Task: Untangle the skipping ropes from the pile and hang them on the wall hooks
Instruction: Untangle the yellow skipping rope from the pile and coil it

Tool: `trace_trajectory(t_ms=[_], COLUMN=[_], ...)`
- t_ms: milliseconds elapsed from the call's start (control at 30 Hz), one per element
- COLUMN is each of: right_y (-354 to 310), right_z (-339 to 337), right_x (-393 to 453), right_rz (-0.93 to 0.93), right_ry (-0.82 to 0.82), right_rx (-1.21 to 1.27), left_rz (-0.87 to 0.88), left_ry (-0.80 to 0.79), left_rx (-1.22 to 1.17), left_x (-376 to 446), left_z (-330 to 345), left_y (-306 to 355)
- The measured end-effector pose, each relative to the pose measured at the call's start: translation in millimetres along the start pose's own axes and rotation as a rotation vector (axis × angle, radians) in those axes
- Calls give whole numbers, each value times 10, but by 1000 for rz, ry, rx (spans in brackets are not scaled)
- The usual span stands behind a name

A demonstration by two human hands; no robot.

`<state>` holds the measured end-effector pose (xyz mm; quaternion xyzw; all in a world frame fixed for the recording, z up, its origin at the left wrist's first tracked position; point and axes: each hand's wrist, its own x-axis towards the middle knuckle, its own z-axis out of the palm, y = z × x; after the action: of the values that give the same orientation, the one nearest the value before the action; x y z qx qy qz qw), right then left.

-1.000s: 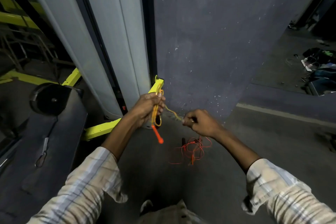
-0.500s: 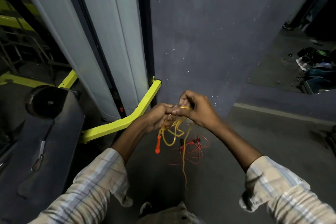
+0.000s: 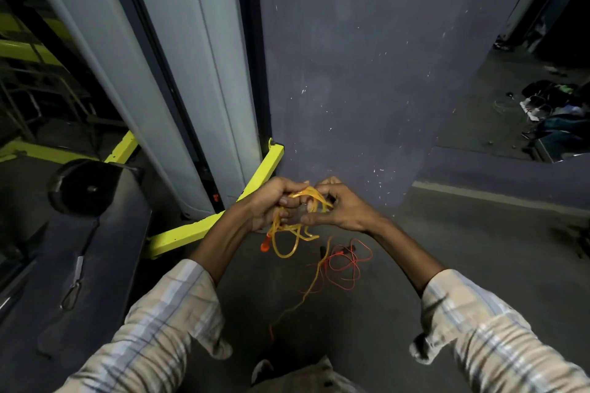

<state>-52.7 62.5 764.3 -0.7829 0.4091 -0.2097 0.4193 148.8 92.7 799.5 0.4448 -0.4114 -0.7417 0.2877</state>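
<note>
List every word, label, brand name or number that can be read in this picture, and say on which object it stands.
None: no readable text shows anywhere.
yellow skipping rope held in both hands: no print visible.
yellow metal bar: plain paint, no label.
clutter on the floor at far right: too small and dark to tell.

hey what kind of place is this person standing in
Probably a gym: a yellow equipment frame, a black round weight-like disc on a dark bench, and a yellow skipping rope in both hands, above a dark floor.
</note>
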Motion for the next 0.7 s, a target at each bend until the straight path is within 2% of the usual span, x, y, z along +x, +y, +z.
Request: trace_trajectory(t_ms=[100,167,233,300,400,433,533,600,700], right_y=[45,78,92,81,111,140,224,191,160], right_z=[113,142,119,93,42,22,-28,-44,-42], right_x=[56,90,41,-32,-55,-47,-16,-45,-97], right_rz=[103,190,210,144,-24,-35,45,129,195], right_ry=[252,391,408,382,319,248,44,21,-7], right_rx=[112,64,-141,-369,-543,-467,50,287,435], left_rz=[-34,-76,-179,-305,-361,-344,-251,-156,-43], left_ry=[-33,-86,-203,-316,-342,-346,-303,-279,-270], left_rx=[-116,-173,-246,-303,-220,-175,-152,-273,-463], left_x=[-47,-72,-80,-82,-98,-108,-119,-125,-117], left_z=[-29,-60,-112,-174,-239,-229,-189,-199,-206], left_y=[57,49,37,38,57,73,78,28,-31])
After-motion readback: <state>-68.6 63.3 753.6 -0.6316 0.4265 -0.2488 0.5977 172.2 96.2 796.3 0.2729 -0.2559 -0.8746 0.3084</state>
